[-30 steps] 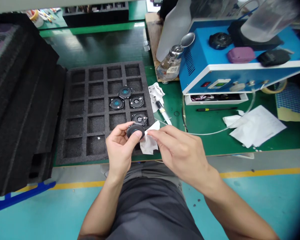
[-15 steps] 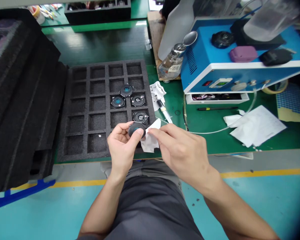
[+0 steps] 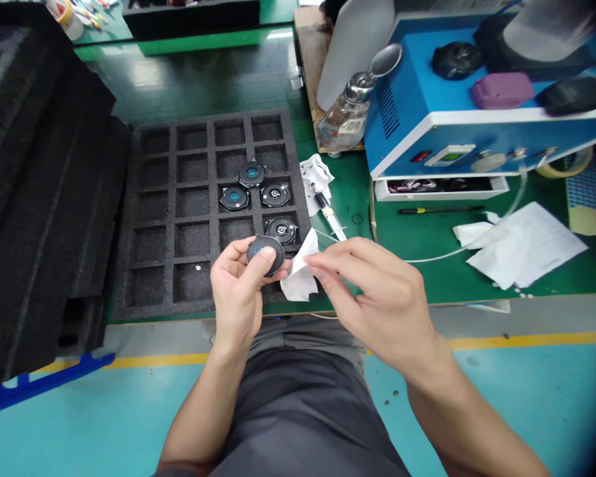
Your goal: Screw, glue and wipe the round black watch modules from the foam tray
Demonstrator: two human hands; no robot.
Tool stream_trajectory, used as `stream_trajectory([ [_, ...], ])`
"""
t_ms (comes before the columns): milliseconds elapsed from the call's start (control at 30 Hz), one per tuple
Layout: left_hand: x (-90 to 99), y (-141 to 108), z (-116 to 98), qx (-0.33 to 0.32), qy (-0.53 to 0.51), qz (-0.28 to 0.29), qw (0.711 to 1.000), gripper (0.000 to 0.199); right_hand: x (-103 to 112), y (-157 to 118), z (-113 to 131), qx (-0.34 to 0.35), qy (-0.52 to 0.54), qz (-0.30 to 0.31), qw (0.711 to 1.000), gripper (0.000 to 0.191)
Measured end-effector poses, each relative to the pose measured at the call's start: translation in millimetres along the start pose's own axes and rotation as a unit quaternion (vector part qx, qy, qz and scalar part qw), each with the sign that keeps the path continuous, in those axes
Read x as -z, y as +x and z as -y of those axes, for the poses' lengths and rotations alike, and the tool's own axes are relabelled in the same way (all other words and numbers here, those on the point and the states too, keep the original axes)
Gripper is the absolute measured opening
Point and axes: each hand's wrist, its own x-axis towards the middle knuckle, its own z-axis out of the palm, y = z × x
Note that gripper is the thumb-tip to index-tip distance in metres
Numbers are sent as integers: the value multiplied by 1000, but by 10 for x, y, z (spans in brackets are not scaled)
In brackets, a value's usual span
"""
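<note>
Between the thumb and fingers of my left hand (image 3: 238, 285) is a round black watch case (image 3: 272, 246), its flat face turned up and the thumb lying across it. My right hand (image 3: 377, 291) pinches a crumpled white wipe (image 3: 302, 275) just to the right of the case. Both are above the near right corner of a black foam tray (image 3: 193, 218). Several more round watch cases rest on that tray: one (image 3: 281, 230) just beyond my left hand, others (image 3: 234, 197) farther back. Whether the wipe touches the held case I cannot tell.
A clear glass dispenser bottle (image 3: 347, 116) stands behind the tray beside a blue machine (image 3: 407, 99). A syringe (image 3: 332, 217) and crumpled tissue (image 3: 318, 173) lie right of the tray. Thin tubing (image 3: 442, 257) crosses the bench. Stacked black foam trays (image 3: 54, 199) rise at left.
My right hand has drawn slightly right, away from the watch case, with the wipe still pinched. My left hand has shifted a little left, tilting the case. The view has moved slightly.
</note>
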Motion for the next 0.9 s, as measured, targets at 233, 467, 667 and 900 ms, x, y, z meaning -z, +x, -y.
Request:
stream_trajectory([
  [233, -10, -4, 16, -20, 10, -15, 1000, 33, -65, 9, 5, 30, -23, -13, 999, 23],
  [467, -16, 0, 40, -29, 13, -11, 999, 33, -102, 18, 12, 33, -52, -15, 998, 23],
  [667, -14, 7, 60, -50, 30, -21, 998, 35, -125, 8, 33, 60, -74, -12, 995, 24],
  [900, -9, -9, 58, -47, 38, -17, 998, 33, -190, 0, 43, 39, -100, -51, 993, 27],
])
